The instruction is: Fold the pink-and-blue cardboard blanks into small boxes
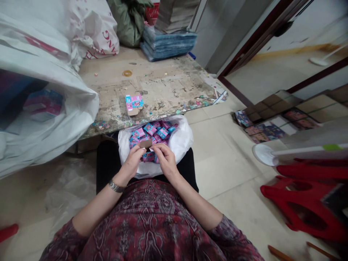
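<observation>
Between my hands is a small pink and blue cardboard box (148,156) with its brown inner flap raised. My left hand (133,161) grips its left side, fingers closed. At the box's right edge the thumb and fingers of my right hand (165,159) are pinched together on a flap. Beneath them a white sack (185,136) sits open on my lap, holding many similar small boxes (163,133). One more small carton (134,103), its brown flap showing, lies on the table near the front edge.
The worn table (114,79) bears a rubber band ring (127,73), a blue stack (168,43) and a green sack (127,21). A large white bag (67,105) bulges at left with boxes inside. Red stools (307,203) and cartons (274,103) stand on the floor at right.
</observation>
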The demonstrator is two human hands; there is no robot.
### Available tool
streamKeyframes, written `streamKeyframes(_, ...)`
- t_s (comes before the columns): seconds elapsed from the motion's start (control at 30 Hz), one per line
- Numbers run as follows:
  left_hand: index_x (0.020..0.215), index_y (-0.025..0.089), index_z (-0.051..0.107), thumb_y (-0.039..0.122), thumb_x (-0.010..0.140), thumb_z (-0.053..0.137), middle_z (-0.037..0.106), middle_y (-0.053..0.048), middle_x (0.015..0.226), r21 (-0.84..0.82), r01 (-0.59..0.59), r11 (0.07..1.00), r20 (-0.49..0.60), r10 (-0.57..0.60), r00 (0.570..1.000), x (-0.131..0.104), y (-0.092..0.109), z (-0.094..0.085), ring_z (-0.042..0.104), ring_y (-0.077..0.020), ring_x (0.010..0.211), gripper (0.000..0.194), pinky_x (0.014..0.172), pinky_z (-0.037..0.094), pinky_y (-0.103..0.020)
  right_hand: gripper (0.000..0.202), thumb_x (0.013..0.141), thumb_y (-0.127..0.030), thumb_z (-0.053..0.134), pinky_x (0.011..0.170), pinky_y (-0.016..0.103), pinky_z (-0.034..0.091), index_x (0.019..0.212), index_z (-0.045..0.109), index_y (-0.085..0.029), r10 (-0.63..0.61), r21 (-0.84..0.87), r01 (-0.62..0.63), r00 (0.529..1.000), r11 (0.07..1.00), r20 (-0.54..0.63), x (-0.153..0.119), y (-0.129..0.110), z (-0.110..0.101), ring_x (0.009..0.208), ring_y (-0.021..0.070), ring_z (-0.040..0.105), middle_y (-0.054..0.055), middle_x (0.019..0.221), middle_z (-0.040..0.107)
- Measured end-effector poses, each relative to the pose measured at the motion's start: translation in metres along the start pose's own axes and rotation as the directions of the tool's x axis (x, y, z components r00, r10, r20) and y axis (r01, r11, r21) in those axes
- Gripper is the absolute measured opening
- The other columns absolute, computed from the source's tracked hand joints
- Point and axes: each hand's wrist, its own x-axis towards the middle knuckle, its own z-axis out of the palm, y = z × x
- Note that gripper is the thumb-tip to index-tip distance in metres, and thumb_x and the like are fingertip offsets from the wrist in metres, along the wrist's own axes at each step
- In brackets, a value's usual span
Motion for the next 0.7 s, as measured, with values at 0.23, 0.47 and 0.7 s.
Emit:
streamKeyframes(0.23,0.123,0.020,0.065,0.021,0.068,0.062,0.070,-0.005,0.102,0.233,-0.135,0.963,0.127,0.107,0.986,0.008,0.001,-0.009,0.060,-0.0218,0.090,0.055,0.079,0.047,-0.033,0.025,0.079,-0.032,0.067,0.074,0.029,0.054,0.103,0.062,-0.024,0.256,0.206,-0.256,0.966,0.945,0.025,0.001,0.013,0.001,0.088,0.0186,0.066,0.002,0.093,0.070)
streamKeyframes(0.47,0.138,0.021,0.056,0.019,0.070,0.063,0.069,-0.005,0.104,0.247,-0.021,0.969,0.171,-0.022,0.985,0.009,-0.003,-0.013,0.059,-0.0228,0.097,0.068,0.083,0.047,-0.034,0.036,0.073,-0.015,0.053,0.091,0.036,0.054,0.102,0.072,-0.024,0.194,0.213,-0.225,0.968,0.951,0.160,0.004,0.014,-0.001,0.094,0.0199,0.069,0.001,0.100,0.075)
streamKeyframes(0.7,0.111,0.021,0.070,0.019,0.063,0.062,0.065,-0.004,0.093,0.151,0.158,0.976,0.163,-0.182,0.970,0.010,0.001,-0.014,0.057,-0.0207,0.087,0.048,0.071,0.047,-0.030,0.031,0.081,-0.014,0.053,0.098,0.038,0.054,0.093,0.078,-0.026,0.099,0.171,-0.138,0.971,0.976,0.219,0.002,0.010,-0.004,0.101,0.0201,0.072,0.002,0.099,0.079)
